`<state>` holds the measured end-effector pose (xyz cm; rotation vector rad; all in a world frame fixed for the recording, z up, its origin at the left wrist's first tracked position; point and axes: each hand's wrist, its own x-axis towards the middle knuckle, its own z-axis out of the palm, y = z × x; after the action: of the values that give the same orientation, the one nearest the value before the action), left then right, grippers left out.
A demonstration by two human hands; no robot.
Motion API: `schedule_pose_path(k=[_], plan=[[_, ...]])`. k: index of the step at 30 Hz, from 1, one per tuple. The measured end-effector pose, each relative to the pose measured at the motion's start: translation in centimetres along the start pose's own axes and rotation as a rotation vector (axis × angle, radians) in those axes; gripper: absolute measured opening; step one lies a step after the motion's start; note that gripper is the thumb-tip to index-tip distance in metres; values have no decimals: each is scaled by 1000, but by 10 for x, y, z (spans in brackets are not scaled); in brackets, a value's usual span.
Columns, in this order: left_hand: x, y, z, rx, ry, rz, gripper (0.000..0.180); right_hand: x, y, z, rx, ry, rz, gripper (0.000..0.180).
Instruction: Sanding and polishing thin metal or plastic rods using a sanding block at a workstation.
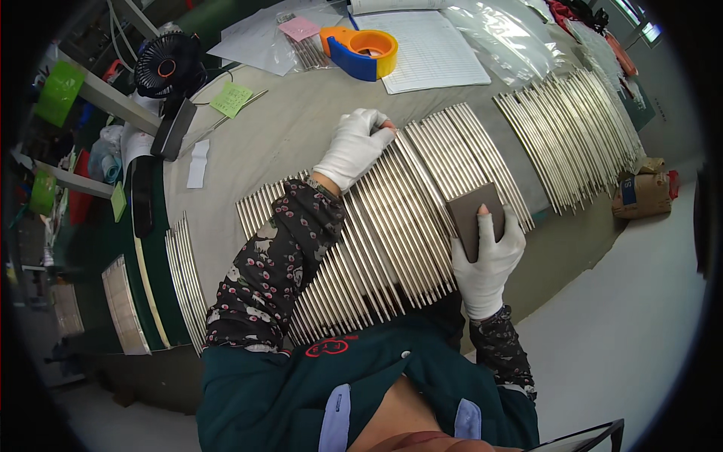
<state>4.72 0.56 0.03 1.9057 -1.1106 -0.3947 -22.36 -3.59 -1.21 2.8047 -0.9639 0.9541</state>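
A row of slim, shiny metal rods (388, 226) lies side by side across the table in front of me. My left hand (351, 148), in a white glove with bare fingertips, is closed at the far end of a rod, fingers pinched together there. My right hand (489, 260), gloved the same way, grips a flat dark grey-brown sanding sponge (465, 215). The sponge rests over the near part of the rods, toward the right, with my thumb on its face. My left forearm crosses over the rods and hides some of them.
More rods (568, 139) lie at the right, and a small bunch (184, 279) at the left. Beyond stand an orange-and-blue tape dispenser (360, 54), a lined sheet (429, 49), plastic bags (504, 38) and a black fan (167, 65). A brown package (642, 194) sits far right.
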Motion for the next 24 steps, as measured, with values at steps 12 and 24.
schedule_pose_path(k=[12,24], plan=[[-4,-6,-4,-589,-235,-157,14,55,-20,-16,218,-94,-13,59],[-2,0,-5,-648,-197,-200,12,88,-53,12,120,-27,-193,47]])
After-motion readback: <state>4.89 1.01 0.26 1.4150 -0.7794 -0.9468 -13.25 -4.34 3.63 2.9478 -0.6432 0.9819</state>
